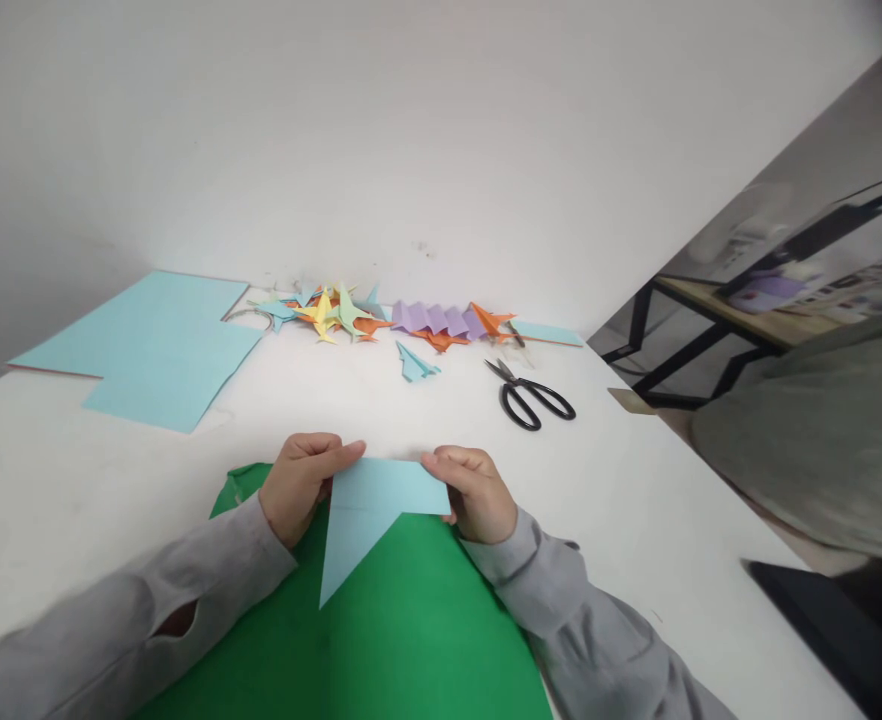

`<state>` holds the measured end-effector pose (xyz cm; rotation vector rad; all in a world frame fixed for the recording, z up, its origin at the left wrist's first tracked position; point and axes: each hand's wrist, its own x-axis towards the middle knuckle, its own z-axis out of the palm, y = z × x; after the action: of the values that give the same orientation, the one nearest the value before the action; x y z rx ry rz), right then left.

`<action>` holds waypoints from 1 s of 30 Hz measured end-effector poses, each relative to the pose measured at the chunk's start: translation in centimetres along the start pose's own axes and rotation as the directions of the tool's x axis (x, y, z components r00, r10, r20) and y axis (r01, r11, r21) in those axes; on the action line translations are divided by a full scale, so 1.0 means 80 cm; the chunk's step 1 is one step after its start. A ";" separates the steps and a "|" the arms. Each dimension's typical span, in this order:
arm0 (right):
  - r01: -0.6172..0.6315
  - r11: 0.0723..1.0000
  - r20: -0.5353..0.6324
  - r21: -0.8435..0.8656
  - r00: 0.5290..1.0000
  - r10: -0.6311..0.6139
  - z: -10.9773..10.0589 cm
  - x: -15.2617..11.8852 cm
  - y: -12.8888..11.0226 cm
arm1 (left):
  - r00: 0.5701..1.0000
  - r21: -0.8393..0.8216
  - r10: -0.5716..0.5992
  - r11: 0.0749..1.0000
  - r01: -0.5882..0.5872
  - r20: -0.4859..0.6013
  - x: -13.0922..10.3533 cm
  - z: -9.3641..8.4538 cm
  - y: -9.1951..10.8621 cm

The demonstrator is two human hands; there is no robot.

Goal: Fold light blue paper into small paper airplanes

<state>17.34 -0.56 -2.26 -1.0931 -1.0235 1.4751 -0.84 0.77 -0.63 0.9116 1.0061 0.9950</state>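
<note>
A folded light blue paper (373, 505) is stretched between both hands above green cloth (411, 620). My left hand (302, 487) pinches its upper left corner, thumb on top. At the right end, my right hand (478, 492) grips the paper between thumb and curled fingers. One pointed flap hangs down on the left side. Black-handled scissors (527, 393) lie on the table beyond my right hand, blades slightly apart. A small folded blue paper piece (415, 362) rests farther back, near the middle.
Large blue sheets (163, 350) lie at the back left. Several folded paper figures (336, 312) and a pleated purple paper (437, 319) line the wall. A dark flat object (816, 620) is at the right edge, near a person in greyish clothing (808, 430).
</note>
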 end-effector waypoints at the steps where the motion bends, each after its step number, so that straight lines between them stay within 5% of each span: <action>1: -0.001 1.000 -0.009 0.028 1.000 0.001 -0.001 0.001 -0.001 | 1.000 -0.024 0.017 1.000 -0.017 0.012 0.000 0.000 0.000; 6: -0.009 0.994 0.042 0.110 0.999 0.005 -0.001 0.001 -0.008 | 0.997 -0.078 0.063 0.995 -0.061 0.033 0.003 -0.001 -0.001; 11: -0.088 0.990 0.248 0.111 0.967 0.058 0.004 -0.007 -0.009 | 0.973 0.172 0.166 0.966 -0.193 0.160 0.003 0.000 -0.002; 18: -0.155 0.975 0.330 0.156 0.939 0.096 0.005 -0.010 -0.004 | 0.925 0.324 0.192 0.897 -0.301 0.328 0.002 0.001 -0.002; 24: 0.053 0.999 0.264 -0.010 0.963 -0.049 0.008 -0.010 0.006 | 0.895 0.342 0.104 0.900 -0.270 0.434 -0.001 0.000 0.002; 30: 0.244 0.908 0.290 -0.342 0.946 -0.145 0.020 -0.014 -0.001 | 0.903 0.421 0.119 0.854 -0.306 0.414 -0.002 0.000 -0.004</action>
<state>15.94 -1.80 -1.70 -1.0351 -1.6051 1.3098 -0.81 0.55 -0.92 1.5968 0.8401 0.7166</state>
